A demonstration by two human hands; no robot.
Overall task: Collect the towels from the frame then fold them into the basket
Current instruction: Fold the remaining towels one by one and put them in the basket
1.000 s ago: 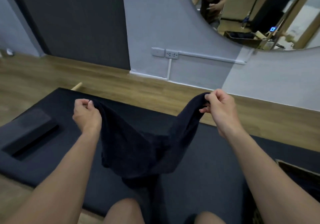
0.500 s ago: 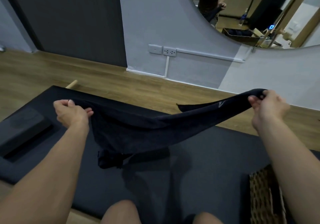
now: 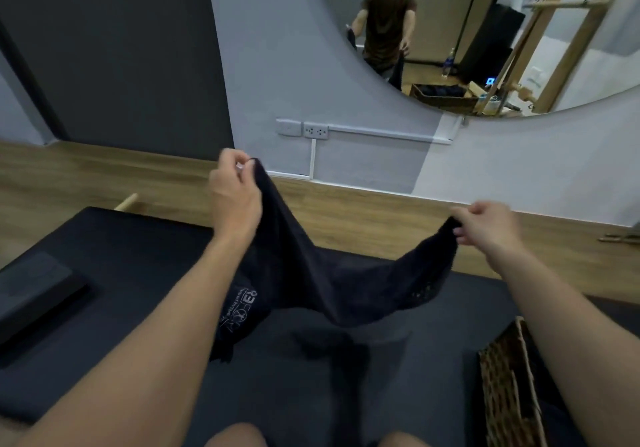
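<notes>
The left hand (image 3: 235, 200) is raised, its thumb and fingertips pinching one corner of a black towel (image 3: 311, 273). The right hand (image 3: 485, 228) is lower and further to the right, and its curled fingers pinch the opposite corner. The towel hangs between the two hands in a sagging curve, held in the air above a black padded platform (image 3: 138, 266). Its near left part droops down behind the left forearm, where a pale printed logo (image 3: 242, 308) shows on the cloth; the lettering is too small to read. I cannot tell whether the towel's lowest edge touches the platform.

A woven wicker basket (image 3: 509, 394) stands at the near right, partly behind the right forearm, and its inside is not visible from here. A black rectangular block (image 3: 38, 290) lies on the platform at the left. Just past the platform's far left corner the end of a light wooden rod (image 3: 126, 201) sticks out over the wood floor (image 3: 363, 218).

On the far grey wall are a switch and a socket (image 3: 316, 131) side by side, with white cable trunking running to the right and down. Above them a large round mirror (image 3: 467, 6) reflects a person in a dark shirt and a wooden frame. Two bare knees show at the bottom edge.
</notes>
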